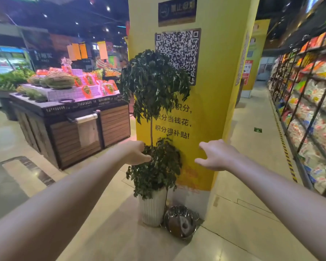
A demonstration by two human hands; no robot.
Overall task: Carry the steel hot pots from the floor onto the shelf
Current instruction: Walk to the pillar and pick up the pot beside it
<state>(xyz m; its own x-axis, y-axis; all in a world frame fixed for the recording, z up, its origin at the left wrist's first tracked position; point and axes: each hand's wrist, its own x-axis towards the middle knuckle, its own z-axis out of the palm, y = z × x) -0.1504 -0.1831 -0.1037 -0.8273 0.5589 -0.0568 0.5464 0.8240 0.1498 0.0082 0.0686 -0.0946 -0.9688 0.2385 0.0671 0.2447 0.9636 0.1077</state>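
Note:
A steel hot pot [180, 221], shiny and wrapped in clear film, lies tilted on the floor against the foot of the yellow pillar, right of a white planter. My left hand [136, 152] is stretched forward at chest height, fingers loosely curled and empty, in front of the plant's leaves. My right hand [217, 155] is also stretched forward, fingers spread, holding nothing. Both hands hang well above the pot. The shelf [309, 102] runs along the right side of the aisle, full of packaged goods.
A potted tree in a white ribbed planter [152, 208] stands against the yellow pillar [215, 102]. A wooden produce stand [72, 117] with melons and fruit fills the left. A tiled aisle with a yellow-black floor stripe [285, 147] runs beside the shelf.

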